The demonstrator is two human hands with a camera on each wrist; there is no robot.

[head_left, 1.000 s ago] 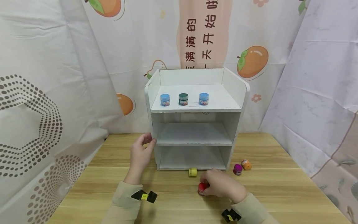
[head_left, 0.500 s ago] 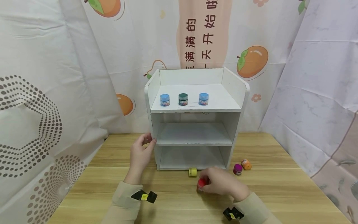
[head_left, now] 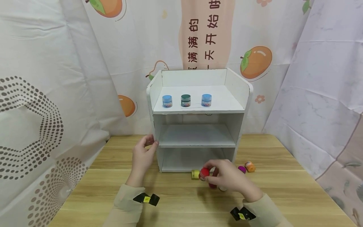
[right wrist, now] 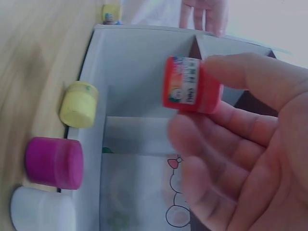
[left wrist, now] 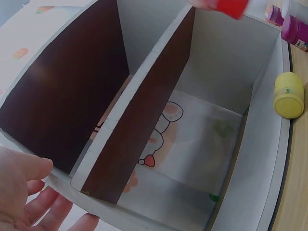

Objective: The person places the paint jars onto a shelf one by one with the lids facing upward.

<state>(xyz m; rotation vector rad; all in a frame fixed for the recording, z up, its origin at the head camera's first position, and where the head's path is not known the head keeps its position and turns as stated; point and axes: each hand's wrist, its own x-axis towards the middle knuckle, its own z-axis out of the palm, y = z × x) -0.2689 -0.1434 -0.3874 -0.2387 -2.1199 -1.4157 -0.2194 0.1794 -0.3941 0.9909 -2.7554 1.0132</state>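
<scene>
My right hand [head_left: 227,176] pinches a small red paint jar [head_left: 204,172] between thumb and fingers, in front of the bottom compartment. Its label shows in the right wrist view, where the red jar [right wrist: 185,84] lies across the fingertips. My left hand [head_left: 144,156] rests against the left side of the white shelf unit [head_left: 195,112]. In the left wrist view, the left hand's thumb [left wrist: 36,166] lies at the panel edge, with the other fingers beside it. A yellow jar [head_left: 195,174] lies by the shelf's lower front edge, just left of the red one.
On the top shelf stand a blue jar [head_left: 167,101], a dark green jar [head_left: 185,100] and another blue jar [head_left: 206,100]. Magenta [right wrist: 54,162] and white [right wrist: 42,209] jars sit partly beneath my right hand. A purple jar [head_left: 242,169] and an orange jar [head_left: 250,166] lie farther right.
My right hand has lifted the red jar off the table and carried it toward the shelf. Magenta and white jars now show partly under that hand. The left hand has stayed put.
</scene>
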